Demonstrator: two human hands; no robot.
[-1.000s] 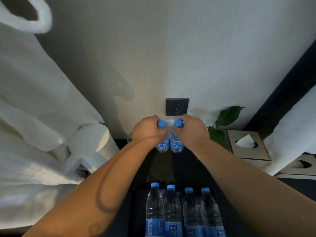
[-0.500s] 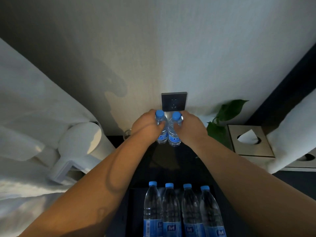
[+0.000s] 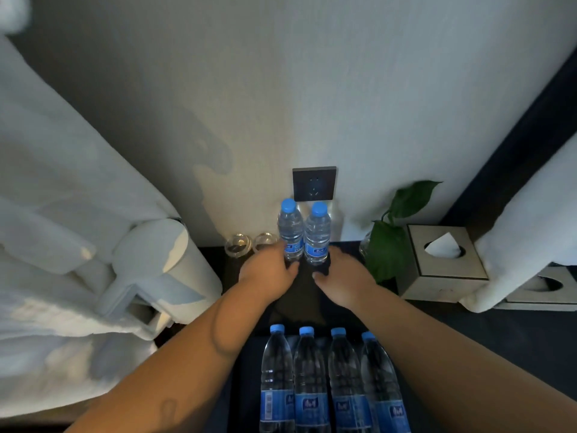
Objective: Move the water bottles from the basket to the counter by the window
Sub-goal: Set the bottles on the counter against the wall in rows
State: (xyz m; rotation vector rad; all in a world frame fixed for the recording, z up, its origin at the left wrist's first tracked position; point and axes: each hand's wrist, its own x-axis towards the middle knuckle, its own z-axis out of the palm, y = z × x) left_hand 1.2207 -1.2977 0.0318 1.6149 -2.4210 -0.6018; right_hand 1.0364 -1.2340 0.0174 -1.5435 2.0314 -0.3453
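Two upright bottles (image 3: pixel 303 235), four below (image 3: pixel 331 382)

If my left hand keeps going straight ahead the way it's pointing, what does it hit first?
Probably the left water bottle standing right at the left hand's fingertips; the wall lies behind it.

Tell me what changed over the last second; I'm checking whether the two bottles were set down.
Both hands slid down off the caps: the left hand and right hand now sit low at the bases of the two small bottles, which stand upright against the wall, fingers loosening. The four bottles in front, kettle and tissue box stayed put.
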